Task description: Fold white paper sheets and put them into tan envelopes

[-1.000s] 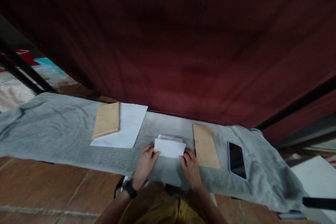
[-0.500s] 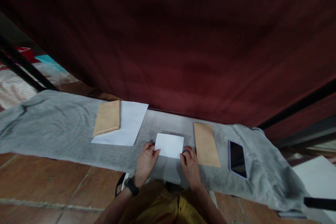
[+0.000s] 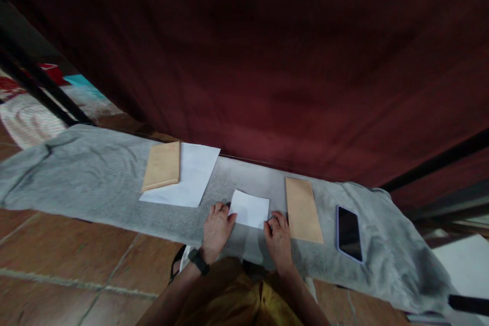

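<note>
A small white sheet of paper (image 3: 250, 210), perhaps folded, is in front of me above the grey cloth. My left hand (image 3: 217, 228) pinches its lower left edge, the thumb on top and the fingers curled at the side. At the lower right corner my right hand (image 3: 278, 237) grips the same paper between thumb and bent fingers. The sheet bows slightly, its upper left corner raised. Just right of my right hand lies a flat brown envelope (image 3: 304, 210). To the left, a stack of brown envelopes (image 3: 162, 163) rests partly on a larger white sheet (image 3: 198, 175).
Grey cloth (image 3: 95, 178) covers the long narrow surface. A phone (image 3: 349, 234) with a pale purple case lies on the right. Behind hangs a dark red curtain (image 3: 267, 86). Black bars stand at both sides, and tiled floor (image 3: 69, 254) shows below.
The small white paper now curves, with its upper left corner lifted. Both hands keep their hold at its lower sides. The whole view has shifted slightly.
</note>
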Tool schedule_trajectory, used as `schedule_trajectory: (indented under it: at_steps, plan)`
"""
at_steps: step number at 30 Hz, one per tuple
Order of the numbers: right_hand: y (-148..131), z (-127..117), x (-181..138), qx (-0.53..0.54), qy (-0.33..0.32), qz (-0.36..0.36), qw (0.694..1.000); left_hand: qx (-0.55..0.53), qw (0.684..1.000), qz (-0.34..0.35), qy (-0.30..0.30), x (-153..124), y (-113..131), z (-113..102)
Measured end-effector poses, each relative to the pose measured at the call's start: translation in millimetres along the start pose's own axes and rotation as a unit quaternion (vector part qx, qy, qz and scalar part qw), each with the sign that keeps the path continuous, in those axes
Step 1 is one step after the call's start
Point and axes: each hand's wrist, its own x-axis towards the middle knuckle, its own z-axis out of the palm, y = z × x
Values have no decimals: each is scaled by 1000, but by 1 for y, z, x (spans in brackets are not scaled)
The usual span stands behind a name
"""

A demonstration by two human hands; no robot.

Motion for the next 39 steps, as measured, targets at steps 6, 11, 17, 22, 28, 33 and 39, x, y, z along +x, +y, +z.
schedule_trajectory:
  at_steps: [6,11,17,22,28,33,39]
  plan:
    - [-5,1,-4,-50,17,-21,998,31,997,25,59,-3,2,8]
    - [-18,6,-9,-61,-41,-109,991,8,975,213,65,-9,20,32]
    - [-18,5,-18,-108,-97,-124,982,4,974,222,37,-19,25,49]
    - [-10,2,-26,-118,-70,-104,985,6,983,171,64,-23,15,48]
    - [-9,1,-34,-118,-39,-75,989,12,988,118,97,-29,9,56]
    - [-18,-1,-30,-110,-32,-73,991,12,989,102,104,-30,12,57]
    - [-22,3,-29,-108,-76,-119,984,-12,984,169,62,-22,20,46]
